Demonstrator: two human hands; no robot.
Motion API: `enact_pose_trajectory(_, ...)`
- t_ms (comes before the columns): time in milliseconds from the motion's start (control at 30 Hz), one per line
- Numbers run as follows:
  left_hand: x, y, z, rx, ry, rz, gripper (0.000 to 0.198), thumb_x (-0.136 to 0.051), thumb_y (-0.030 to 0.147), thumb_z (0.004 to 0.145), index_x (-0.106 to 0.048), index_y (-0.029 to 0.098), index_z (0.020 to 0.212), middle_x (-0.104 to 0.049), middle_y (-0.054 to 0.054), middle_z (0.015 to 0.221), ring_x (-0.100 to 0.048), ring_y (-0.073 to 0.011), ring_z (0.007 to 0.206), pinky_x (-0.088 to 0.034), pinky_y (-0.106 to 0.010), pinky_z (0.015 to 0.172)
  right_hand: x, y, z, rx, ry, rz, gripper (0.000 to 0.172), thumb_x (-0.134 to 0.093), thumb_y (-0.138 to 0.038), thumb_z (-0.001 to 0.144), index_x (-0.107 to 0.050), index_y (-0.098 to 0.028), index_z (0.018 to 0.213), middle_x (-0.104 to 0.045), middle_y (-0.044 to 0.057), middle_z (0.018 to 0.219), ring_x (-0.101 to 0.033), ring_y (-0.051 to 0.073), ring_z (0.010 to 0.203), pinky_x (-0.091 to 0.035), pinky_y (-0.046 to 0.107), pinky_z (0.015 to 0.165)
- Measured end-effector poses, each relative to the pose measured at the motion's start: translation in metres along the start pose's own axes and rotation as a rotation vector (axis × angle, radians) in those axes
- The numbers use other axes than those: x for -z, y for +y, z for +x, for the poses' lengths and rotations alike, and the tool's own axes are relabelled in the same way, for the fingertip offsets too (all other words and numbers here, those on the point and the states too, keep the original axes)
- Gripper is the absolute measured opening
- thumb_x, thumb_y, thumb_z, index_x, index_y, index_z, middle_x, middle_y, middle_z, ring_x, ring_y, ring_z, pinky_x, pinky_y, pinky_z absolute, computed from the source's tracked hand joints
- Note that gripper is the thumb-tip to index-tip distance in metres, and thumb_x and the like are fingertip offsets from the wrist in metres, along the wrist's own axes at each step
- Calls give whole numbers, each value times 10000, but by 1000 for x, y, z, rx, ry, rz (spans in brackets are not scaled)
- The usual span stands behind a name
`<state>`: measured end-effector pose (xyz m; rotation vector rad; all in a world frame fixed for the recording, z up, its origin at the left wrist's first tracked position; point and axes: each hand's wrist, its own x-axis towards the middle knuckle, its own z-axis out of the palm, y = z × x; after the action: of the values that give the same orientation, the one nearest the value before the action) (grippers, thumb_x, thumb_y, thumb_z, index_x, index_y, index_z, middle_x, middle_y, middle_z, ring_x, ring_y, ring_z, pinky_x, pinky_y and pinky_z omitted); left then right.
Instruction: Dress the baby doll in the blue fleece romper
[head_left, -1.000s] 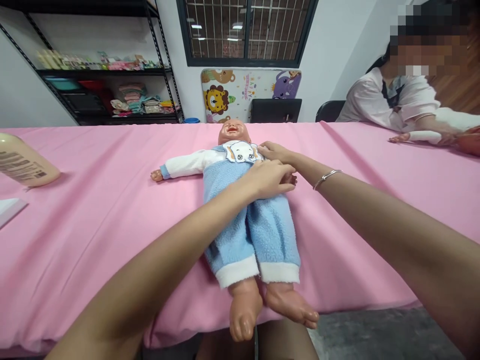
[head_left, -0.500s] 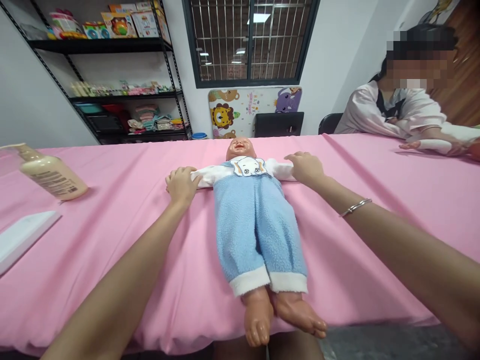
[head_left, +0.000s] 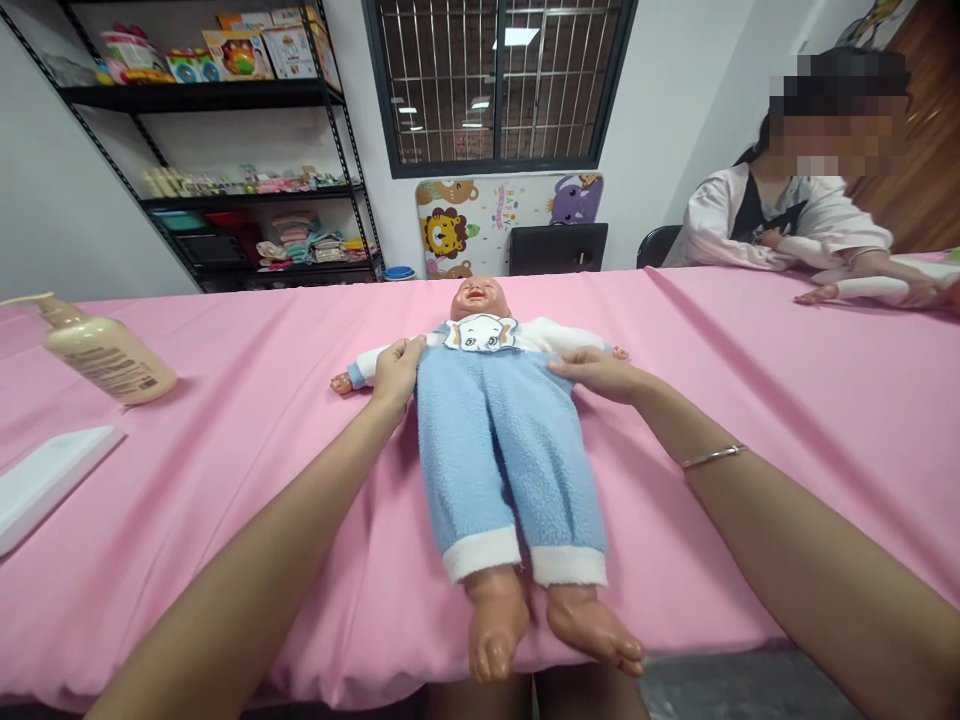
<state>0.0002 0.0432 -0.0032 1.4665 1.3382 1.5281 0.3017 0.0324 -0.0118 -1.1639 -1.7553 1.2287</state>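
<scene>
A baby doll (head_left: 480, 298) lies on its back on the pink-covered table, head away from me and bare feet at the near edge. It wears fuzzy blue overalls (head_left: 457, 450) with white cuffs and an elephant-face bib, over a white long-sleeved top (head_left: 540, 332). My left hand (head_left: 399, 372) pinches the side of the overalls at the doll's waist. On the opposite side my right hand (head_left: 600, 372) grips the overalls' edge between thumb and fingers. Both doll arms stretch outward, their small hands showing beyond mine.
A beige pump bottle (head_left: 112, 355) and a white flat box (head_left: 56, 480) are on the table at left. Across the table at right sits another person (head_left: 795, 215), arms resting on it near another doll's arm. Black shelves (head_left: 202, 95) stand behind.
Both my hands have left the doll's sleeve ends and moved inward to the sides of the overalls, gripping the cloth. The doll's legs have shifted slightly left.
</scene>
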Motion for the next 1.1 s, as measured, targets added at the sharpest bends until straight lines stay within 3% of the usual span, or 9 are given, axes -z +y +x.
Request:
enact_pose_trajectory(167,3,-16,6,-7,30,81,355,-562,398,806,-373,194,586,-346,54,562,-311,-102,538,-258,-248,531,-13,9,21,46,365,-171,599,-640,-729,614,-401,-183,559,-347,-41,560,-307,94,561,-240,258,550)
enact_pose_trajectory(367,16,-27,12,-147,-350,310,417,-494,543,808,-441,191,593,-404,30,588,-373,-132,585,-269,-273,557,-24,24,25,-19,495,-465,344,-528,-339,854,-389,-185,580,-393,-33,546,-380,122,566,-278,268,589)
enact_pose_trajectory(467,20,-30,16,-172,-385,283,376,-572,531,744,-484,186,624,-457,27,616,-417,-137,611,-314,-271,590,-23,25,24,-95,617,-591,284,-547,-296,860,-442,-182,623,-503,13,629,-472,176,654,-316,291,648)
enact_pose_trajectory(567,23,-37,21,-108,-371,175,333,-670,479,641,-559,170,697,-568,6,689,-505,-155,677,-394,-274,669,-33,5,19,-49,686,-662,75,-603,-148,788,-531,-165,774,-582,76,883,-527,219,826,-367,307,725)
enact_pose_trajectory(633,25,-41,24,-68,-351,130,348,-697,459,604,-598,159,749,-623,-17,752,-551,-172,727,-426,-285,709,-46,-25,5,120,742,-606,171,-611,-66,745,-533,-155,869,-575,80,961,-534,199,836,-391,300,750)
enact_pose_trajectory(700,26,-44,25,-51,-327,112,365,-696,464,603,-612,155,778,-646,-32,780,-572,-183,747,-440,-294,717,-64,-62,-22,361,591,-525,146,-641,-110,774,-515,-162,826,-574,32,846,-525,161,738,-400,272,690)
enact_pose_trajectory(833,25,-46,24,-77,-312,137,357,-656,487,646,-599,152,757,-630,-31,736,-565,-181,708,-435,-297,683,-112,-106,-86,613,-215,-648,247,-721,-336,809,-564,-152,859,-586,20,849,-531,138,693,-404,246,583)
enact_pose_trajectory(967,25,-47,23,-101,-314,165,353,-626,492,679,-597,150,763,-624,-31,738,-560,-183,701,-422,-300,679,-152,-92,-112,819,-117,-1084,143,-634,-204,867,-551,-138,771,-548,39,730,-489,172,604,-308,282,486)
enact_pose_trajectory(1100,25,-47,22,-130,-296,232,336,-588,490,722,-600,156,758,-632,-35,769,-567,-193,733,-412,-302,696,-168,-84,-110,972,-138,-1041,226,-493,-188,935,-529,-147,716,-505,27,651,-466,168,587,-301,301,494)
